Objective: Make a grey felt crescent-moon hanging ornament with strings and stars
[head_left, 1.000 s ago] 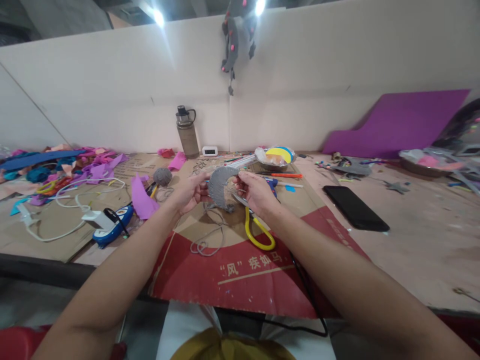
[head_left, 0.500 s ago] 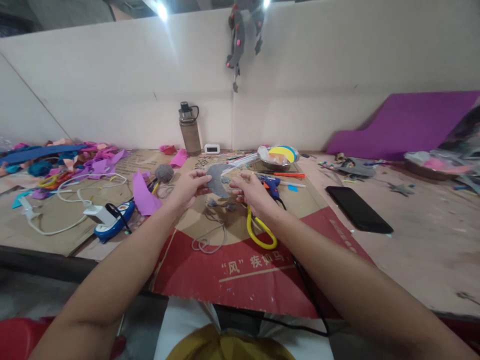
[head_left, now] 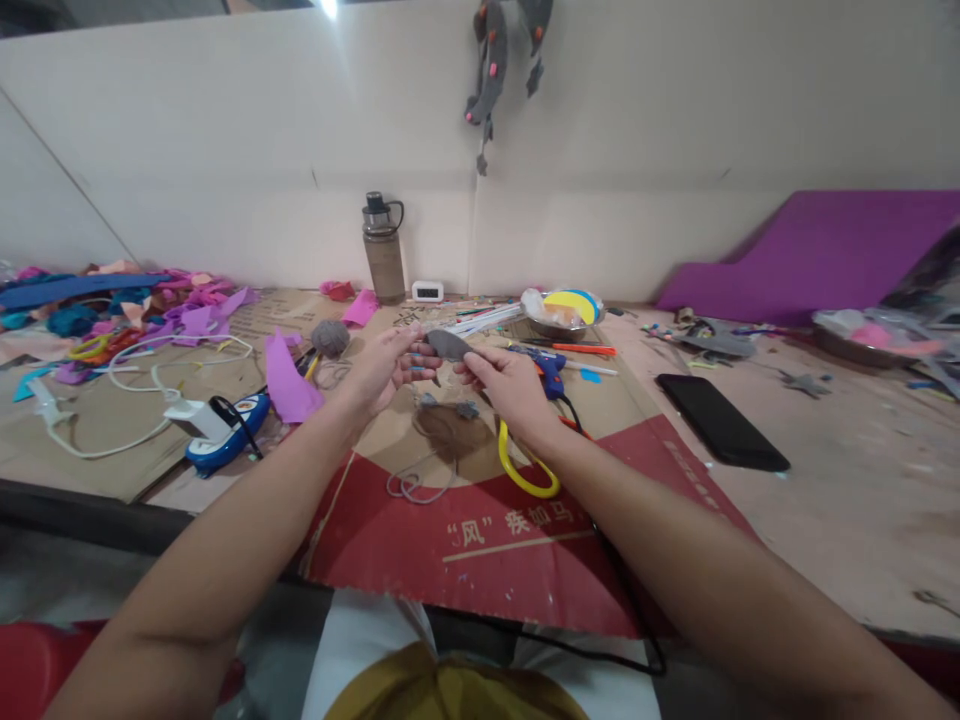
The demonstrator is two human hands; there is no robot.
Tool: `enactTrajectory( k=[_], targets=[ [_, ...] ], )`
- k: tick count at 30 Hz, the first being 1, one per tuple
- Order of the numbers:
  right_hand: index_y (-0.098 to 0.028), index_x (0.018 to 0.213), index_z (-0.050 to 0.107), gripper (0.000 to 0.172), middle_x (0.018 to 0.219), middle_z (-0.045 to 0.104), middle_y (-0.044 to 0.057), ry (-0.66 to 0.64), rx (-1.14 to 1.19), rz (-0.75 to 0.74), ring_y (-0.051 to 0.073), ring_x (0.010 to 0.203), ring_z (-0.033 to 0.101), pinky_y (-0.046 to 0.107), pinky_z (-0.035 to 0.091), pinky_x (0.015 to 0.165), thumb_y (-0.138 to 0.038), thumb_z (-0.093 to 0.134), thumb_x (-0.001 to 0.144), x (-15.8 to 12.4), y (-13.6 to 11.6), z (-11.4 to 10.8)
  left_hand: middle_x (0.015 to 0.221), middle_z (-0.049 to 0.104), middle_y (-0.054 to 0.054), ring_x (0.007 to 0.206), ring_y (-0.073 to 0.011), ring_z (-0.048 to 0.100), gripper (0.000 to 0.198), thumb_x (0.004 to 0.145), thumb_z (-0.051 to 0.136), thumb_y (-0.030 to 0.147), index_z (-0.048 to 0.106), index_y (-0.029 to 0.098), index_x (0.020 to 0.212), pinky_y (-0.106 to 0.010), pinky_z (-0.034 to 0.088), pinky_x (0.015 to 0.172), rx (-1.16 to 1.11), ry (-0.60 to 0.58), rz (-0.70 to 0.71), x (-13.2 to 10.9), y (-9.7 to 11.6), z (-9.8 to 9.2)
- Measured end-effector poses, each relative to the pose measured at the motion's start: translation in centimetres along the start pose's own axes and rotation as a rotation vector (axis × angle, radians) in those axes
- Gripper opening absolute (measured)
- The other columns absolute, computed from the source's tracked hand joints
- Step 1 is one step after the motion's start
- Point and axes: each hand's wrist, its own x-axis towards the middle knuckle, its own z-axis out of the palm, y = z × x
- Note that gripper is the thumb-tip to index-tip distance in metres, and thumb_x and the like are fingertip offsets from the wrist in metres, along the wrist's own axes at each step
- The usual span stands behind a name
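A grey felt crescent [head_left: 448, 346] is held tilted above the cardboard. My right hand [head_left: 510, 388] pinches its right end between thumb and fingers. At the other end is my left hand [head_left: 390, 368], its thumb and forefinger closed at the felt's tip and its lower fingers loosely apart. Below lie small grey felt pieces [head_left: 466, 409] and a loose loop of grey yarn [head_left: 409, 488]. Yellow-handled scissors [head_left: 529, 475] rest beside my right wrist, partly hidden by it. A blue glue gun [head_left: 551, 372] lies just beyond my right hand.
A grey yarn ball [head_left: 330, 338], bottle [head_left: 384, 260] and small white clock [head_left: 427, 291] stand behind. On the left are a blue power strip [head_left: 229, 440] and felt scraps [head_left: 289, 380]. To the right lie a black phone [head_left: 720, 422] and a bowl [head_left: 562, 328].
The felt crescent has been tipped from facing me to a narrower, flatter angle. My right hand has moved left onto it, and my left hand's lower fingers have spread.
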Motion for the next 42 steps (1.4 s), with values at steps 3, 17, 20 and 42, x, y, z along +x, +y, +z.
enactTrajectory(
  k=[3, 17, 20, 42],
  targets=[
    [-0.018, 0.072, 0.064, 0.02, 0.072, 0.066, 0.002, 0.041, 0.325, 0.188, 0.011, 0.057, 0.054, 0.025, 0.041, 0.057, -0.039, 0.065, 0.074, 0.5, 0.3, -0.2, 0.076, 0.066, -0.007, 0.063, -0.0135, 0.064, 0.024, 0.084, 0.06, 0.034, 0.059, 0.011, 0.089, -0.025, 0.05, 0.058, 0.022, 0.032, 0.018, 0.0, 0.0, -0.2],
    [-0.018, 0.072, 0.058, 0.014, 0.072, 0.065, 0.0, 0.092, 0.568, 0.335, 0.009, 0.057, 0.053, 0.023, 0.043, 0.054, -0.029, 0.067, 0.075, 0.6, 0.3, -0.7, 0.072, 0.061, -0.001, 0.056, -0.006, 0.051, 0.024, 0.074, 0.07, 0.037, 0.064, 0.014, 0.077, -0.018, 0.037, 0.05, 0.116, 0.134, 0.189, 0.6, 0.1, -1.3],
    [-0.018, 0.071, 0.058, 0.013, 0.071, 0.065, 0.0, 0.096, 0.566, 0.342, 0.009, 0.056, 0.053, 0.022, 0.042, 0.053, -0.027, 0.066, 0.076, 0.6, 0.2, -0.6, 0.074, 0.065, -0.004, 0.062, -0.0112, 0.058, 0.037, 0.074, 0.067, 0.051, 0.066, 0.015, 0.082, -0.023, 0.045, 0.057, 0.131, 0.009, 0.071, 0.7, -0.1, -1.2],
    [-0.018, 0.071, 0.059, 0.023, 0.064, 0.057, -0.003, 0.085, 0.552, 0.34, 0.009, 0.059, 0.05, 0.021, 0.038, 0.05, -0.029, 0.076, 0.059, 0.8, 0.3, -0.6, 0.068, 0.065, -0.005, 0.059, -0.0099, 0.058, 0.021, 0.061, 0.079, 0.02, 0.068, 0.011, 0.077, -0.021, 0.042, 0.053, 0.224, -0.134, -0.016, 1.1, -0.3, -2.2]
  ],
)
